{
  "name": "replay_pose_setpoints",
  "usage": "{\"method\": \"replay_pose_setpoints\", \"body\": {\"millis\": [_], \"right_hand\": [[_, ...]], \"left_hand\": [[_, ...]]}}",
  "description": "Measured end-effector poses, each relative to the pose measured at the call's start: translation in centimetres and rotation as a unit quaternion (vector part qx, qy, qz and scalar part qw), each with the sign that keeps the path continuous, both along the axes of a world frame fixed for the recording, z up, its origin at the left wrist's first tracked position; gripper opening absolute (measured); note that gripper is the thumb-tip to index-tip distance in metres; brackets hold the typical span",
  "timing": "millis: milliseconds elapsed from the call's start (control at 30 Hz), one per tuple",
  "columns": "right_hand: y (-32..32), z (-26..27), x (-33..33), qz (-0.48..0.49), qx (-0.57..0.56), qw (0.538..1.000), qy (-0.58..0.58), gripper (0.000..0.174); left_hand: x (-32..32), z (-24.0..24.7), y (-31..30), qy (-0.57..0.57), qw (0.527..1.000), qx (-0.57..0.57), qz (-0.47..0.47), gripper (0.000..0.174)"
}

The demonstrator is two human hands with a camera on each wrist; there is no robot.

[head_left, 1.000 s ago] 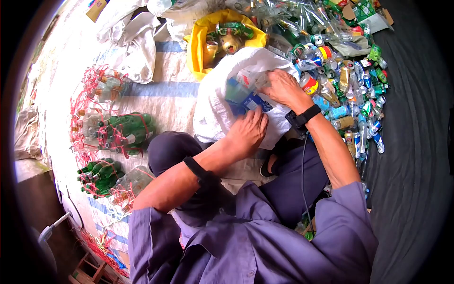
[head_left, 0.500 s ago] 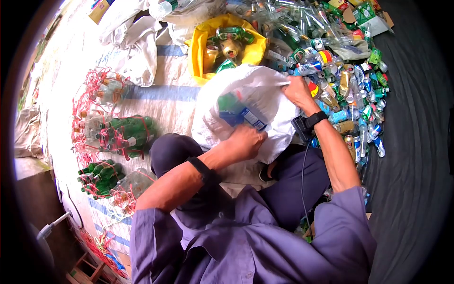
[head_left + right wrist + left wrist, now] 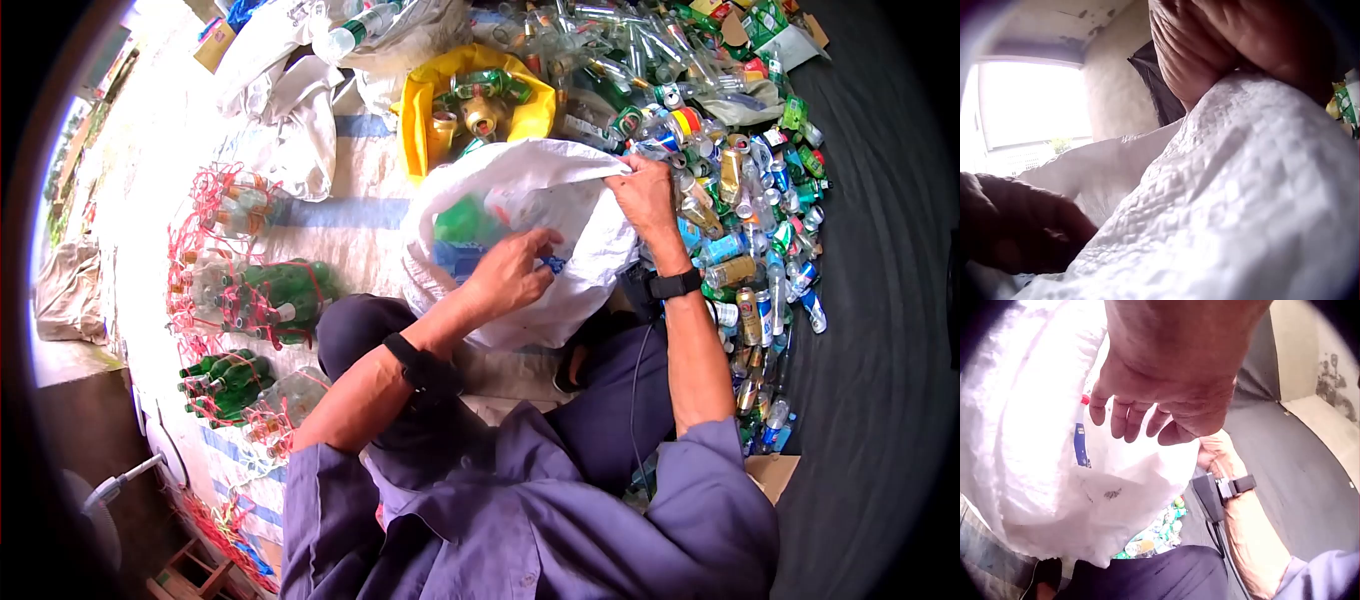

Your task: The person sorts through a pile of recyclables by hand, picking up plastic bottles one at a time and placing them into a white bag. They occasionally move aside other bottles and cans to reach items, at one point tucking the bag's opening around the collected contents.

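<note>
A white woven sack (image 3: 590, 225) stands with its mouth wide in front of the seated person. The right hand (image 3: 648, 200) pinches the sack's far right rim; the right wrist view shows its fingers (image 3: 1210, 50) closed on the white weave. Over the sack's mouth hovers the left hand (image 3: 512, 272), its fingers loosely bent and apart, and the left wrist view shows nothing in that hand (image 3: 1160, 394). Inside the sack lie a green item (image 3: 462, 220), a blue item (image 3: 455, 258) and clear plastic pieces.
Beyond the sack is a yellow bag (image 3: 415, 120) with cans. A heap of bottles and cans (image 3: 735, 240) spreads to the right. Tied glass bottles (image 3: 285, 295) stand at left, near a white cloth sack (image 3: 300, 130). A fan (image 3: 105, 495) is at lower left.
The right hand has come out of the sack's mouth and taken hold of its rim, drawing it outward. The left hand has lifted off the blue item, its fingers loosened.
</note>
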State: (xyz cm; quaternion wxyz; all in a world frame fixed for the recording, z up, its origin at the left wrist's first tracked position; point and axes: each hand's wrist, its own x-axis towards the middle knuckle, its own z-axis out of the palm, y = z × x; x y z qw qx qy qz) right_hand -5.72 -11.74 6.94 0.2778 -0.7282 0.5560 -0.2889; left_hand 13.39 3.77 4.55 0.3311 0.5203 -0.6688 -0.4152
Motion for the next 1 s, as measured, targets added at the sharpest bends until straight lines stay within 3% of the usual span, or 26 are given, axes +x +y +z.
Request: {"method": "replay_pose_setpoints", "body": {"millis": [33, 100, 167, 300, 333, 367, 433, 533, 600, 700, 767, 833, 1000], "right_hand": [[0.3, 0.0, 0.0, -0.001, -0.001, 1.0, -0.006, 0.025], [1.2, 0.0, 0.3, 0.021, 0.026, 0.994, -0.101, 0.023], [2.2, 0.5, 0.5, 0.017, 0.05, 0.99, -0.128, 0.021], [3.1, 0.2, -0.1, 0.053, 0.025, 0.984, -0.165, 0.02], [3.2, 0.1, -0.2, 0.047, 0.03, 0.984, -0.17, 0.019], [3.2, -0.1, -0.4, 0.039, 0.035, 0.983, -0.176, 0.018], [3.3, -0.4, -0.6, 0.035, 0.035, 0.986, -0.159, 0.019], [3.4, 0.2, -0.3, 0.06, 0.065, 0.965, -0.248, 0.021], [3.8, 1.1, -0.1, 0.059, 0.071, 0.967, -0.238, 0.02], [4.6, 0.3, 0.4, 0.057, 0.079, 0.972, -0.216, 0.017], [5.7, 0.3, 0.8, 0.071, -0.002, 0.978, -0.194, 0.021], [5.9, 0.9, 0.9, 0.077, -0.004, 0.974, -0.214, 0.023], [4.3, -1.5, 0.6, 0.042, 0.027, 0.973, -0.226, 0.026]], "left_hand": [[-0.1, 0.6, -0.4, 0.018, 0.999, 0.047, 0.015, 0.054], [-0.5, 0.3, -0.7, -0.004, 1.0, -0.007, 0.002, 0.061], [-0.9, -1.0, -1.3, -0.176, 0.981, -0.075, -0.035, 0.062], [-2.3, -4.4, -4.7, -0.18, 0.969, -0.167, 0.009, 0.043], [-2.7, -4.3, -5.7, -0.097, 0.98, -0.169, 0.026, 0.031], [-2.8, -4.2, -6.4, -0.102, 0.981, -0.167, 0.02, 0.031], [-3.2, -0.9, -7.4, -0.215, 0.976, -0.03, -0.002, 0.032], [-3.4, -0.6, -7.0, -0.293, 0.954, -0.066, -0.011, 0.024], [-3.2, -1.8, -7.4, -0.35, 0.933, -0.078, -0.023, 0.022], [-2.1, -3.9, -9.1, -0.308, 0.945, -0.109, -0.004, 0.018], [-2.3, -4.5, -9.8, -0.244, 0.957, -0.158, 0.023, 0.016], [-2.5, -3.6, -10.4, -0.182, 0.965, -0.186, 0.021, 0.015], [-2.9, -3.7, -12.6, -0.227, 0.966, -0.123, 0.025, 0.017]]}}
